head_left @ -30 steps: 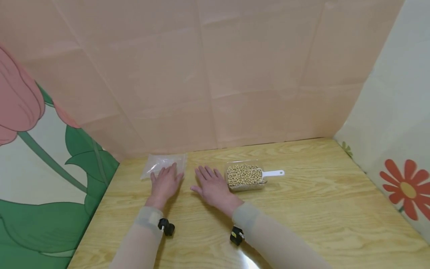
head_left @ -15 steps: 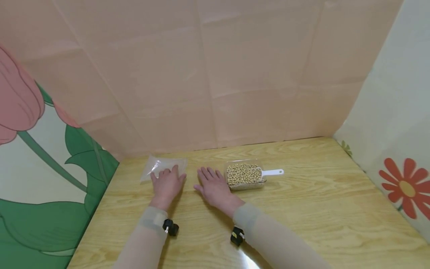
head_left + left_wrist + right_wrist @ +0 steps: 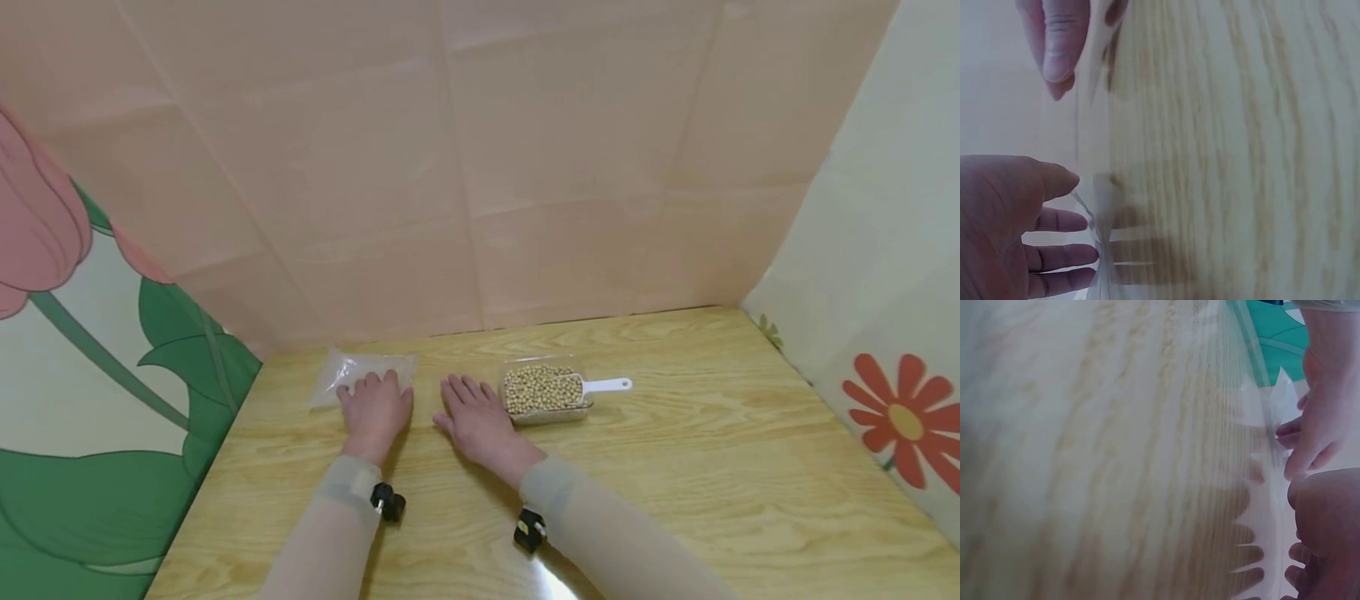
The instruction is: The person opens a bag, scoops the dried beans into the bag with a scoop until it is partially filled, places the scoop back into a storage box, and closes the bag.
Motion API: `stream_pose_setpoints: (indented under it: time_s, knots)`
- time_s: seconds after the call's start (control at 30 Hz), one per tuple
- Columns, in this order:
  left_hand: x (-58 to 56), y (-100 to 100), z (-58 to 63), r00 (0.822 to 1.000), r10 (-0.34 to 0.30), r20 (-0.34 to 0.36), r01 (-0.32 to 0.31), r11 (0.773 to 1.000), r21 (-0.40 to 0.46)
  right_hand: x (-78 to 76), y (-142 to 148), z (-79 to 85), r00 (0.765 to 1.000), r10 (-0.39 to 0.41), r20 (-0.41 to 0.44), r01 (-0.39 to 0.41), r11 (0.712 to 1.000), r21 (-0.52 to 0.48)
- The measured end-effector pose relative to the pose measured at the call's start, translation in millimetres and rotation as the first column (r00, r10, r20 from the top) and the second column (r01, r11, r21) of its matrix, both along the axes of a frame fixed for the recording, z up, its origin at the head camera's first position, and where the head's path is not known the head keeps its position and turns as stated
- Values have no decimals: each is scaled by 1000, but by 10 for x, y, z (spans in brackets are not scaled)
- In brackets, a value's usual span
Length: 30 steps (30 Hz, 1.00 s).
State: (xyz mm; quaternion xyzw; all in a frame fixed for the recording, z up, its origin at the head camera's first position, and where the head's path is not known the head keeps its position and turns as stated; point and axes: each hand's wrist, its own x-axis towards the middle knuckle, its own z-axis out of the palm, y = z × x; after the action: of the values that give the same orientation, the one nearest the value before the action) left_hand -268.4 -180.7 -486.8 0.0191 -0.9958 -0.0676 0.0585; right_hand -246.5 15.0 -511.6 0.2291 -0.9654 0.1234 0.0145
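My left hand [image 3: 377,414] is at the near edge of a clear plastic bag [image 3: 341,375] lying at the back left of the table. Its fingers [image 3: 1063,256] bend down onto the film, and the bag's edge [image 3: 1088,212] rises wrinkled to the thumb, so the hand seems to pinch it. My right hand [image 3: 480,423] rests palm down on the table, fingers straight and holding nothing. Just right of it is a clear container [image 3: 551,417] of soybeans [image 3: 536,387]. A white scoop [image 3: 609,385] sits in the beans, its handle sticking out to the right.
The wood-grain table [image 3: 712,433] ends at a pink covered wall [image 3: 487,208] behind the bag and container. Painted walls with a tulip [image 3: 45,208] and a red flower [image 3: 906,421] stand at left and right.
My left hand has drawn its fingers in and shifted slightly back and right. The bag has crept a little toward me and bulges more. The right hand, container and scoop stay put.
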Motion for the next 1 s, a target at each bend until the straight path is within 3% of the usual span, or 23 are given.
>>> stream_pose_setpoints:
  time_s: [0.3, 0.57, 0.7, 0.8, 0.93, 1.0]
  knots:
    - [7, -24, 61, 996, 26, 82, -35, 994, 104, -5, 18, -40, 999, 2, 36, -1, 1000, -13]
    - [32, -60, 54, 996, -1, 90, -8, 995, 103, 53, 13, 43, 1000, 12, 7, -12, 999, -41]
    - [52, -71, 36, 998, -13, 64, 1, 985, 172, 60, 4, 63, 1000, 10, 3, -10, 994, -108]
    - [-9, -146, -165, 999, -28, -37, 36, 971, 236, 64, 0, 97, 1000, 23, -4, -24, 983, -183]
    - [69, -136, -160, 996, -28, -85, 54, 946, 319, 51, -7, 124, 999, 34, 1, -33, 963, -266]
    - [167, -79, -24, 999, -23, -49, 39, 929, 367, 46, -8, 158, 999, 29, 34, -17, 950, -311]
